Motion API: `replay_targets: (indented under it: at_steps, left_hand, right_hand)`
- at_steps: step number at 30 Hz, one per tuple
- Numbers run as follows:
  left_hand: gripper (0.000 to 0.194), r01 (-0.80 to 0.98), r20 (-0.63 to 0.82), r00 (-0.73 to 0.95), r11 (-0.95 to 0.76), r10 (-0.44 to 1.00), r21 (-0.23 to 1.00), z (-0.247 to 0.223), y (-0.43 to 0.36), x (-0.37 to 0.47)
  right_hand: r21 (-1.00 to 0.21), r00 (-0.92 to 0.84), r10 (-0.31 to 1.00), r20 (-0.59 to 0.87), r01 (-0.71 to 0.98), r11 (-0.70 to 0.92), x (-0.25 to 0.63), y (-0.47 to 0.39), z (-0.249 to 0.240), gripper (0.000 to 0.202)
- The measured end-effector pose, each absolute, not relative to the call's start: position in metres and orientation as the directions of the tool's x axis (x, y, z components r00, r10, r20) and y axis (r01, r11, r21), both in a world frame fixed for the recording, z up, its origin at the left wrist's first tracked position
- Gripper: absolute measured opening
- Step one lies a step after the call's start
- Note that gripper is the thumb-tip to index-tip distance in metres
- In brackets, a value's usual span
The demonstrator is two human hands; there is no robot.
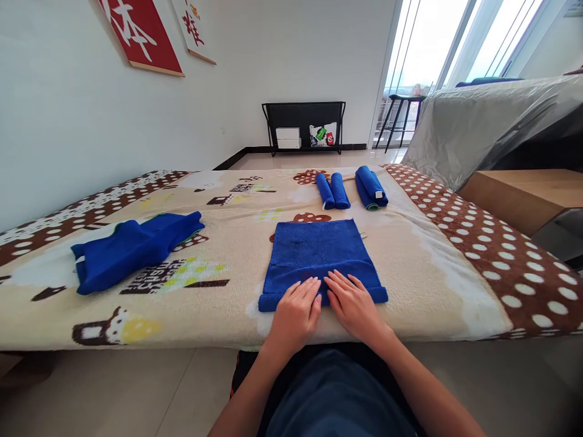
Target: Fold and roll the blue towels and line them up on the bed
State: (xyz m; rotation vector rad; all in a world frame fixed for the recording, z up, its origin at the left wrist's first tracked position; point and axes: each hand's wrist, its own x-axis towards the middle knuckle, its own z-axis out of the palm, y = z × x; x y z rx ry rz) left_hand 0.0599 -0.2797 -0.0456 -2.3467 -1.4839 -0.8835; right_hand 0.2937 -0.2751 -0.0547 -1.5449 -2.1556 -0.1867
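Note:
A blue towel [317,243] lies spread on the blanket in front of me, its near edge turned over into a low roll. My left hand [298,308] presses on the left-middle part of that roll, fingers stretched out. Just right of it, my right hand [350,302] lies on the same roll with its fingers flat and pointing away from me. Beyond the towel are two slim rolled blue towels [333,191] side by side. A thicker blue roll [371,187] with a white tag sits to their right. Off to the left, another blue towel [132,246] lies crumpled.
The patterned blanket [246,243] covers the surface, with a brown polka-dot border [496,255] on the right. A cardboard box [523,188] and a plastic-covered piece of furniture [478,121] stand at the right. A black rack [304,118] is against the far wall.

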Motion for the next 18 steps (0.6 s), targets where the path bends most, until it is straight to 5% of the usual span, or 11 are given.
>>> replay_targets:
  at_steps: [3, 11, 18]
  left_hand:
    - [0.041, 0.803, 0.478, 0.464, -0.582, 0.746, 0.128, -0.045, -0.271, 0.087]
    - [0.046, 0.974, 0.510, 0.075, -0.173, 0.857, 0.147, -0.059, -0.253, 0.019]
    - [0.037, 0.839, 0.663, 0.359, -0.539, 0.657, 0.079, -0.046, -0.290, -0.008]
  right_hand:
    - [-0.219, -0.369, 0.846, 0.386, 0.854, 0.473, 0.269, -0.267, -0.052, 0.042]
    - [-0.208, -0.119, 0.909, 0.399, 0.954, 0.216, 0.340, -0.255, -0.065, 0.046]
    - [-0.200, -0.340, 0.784, 0.519, 0.844, 0.499, 0.387, -0.285, -0.059, 0.034]
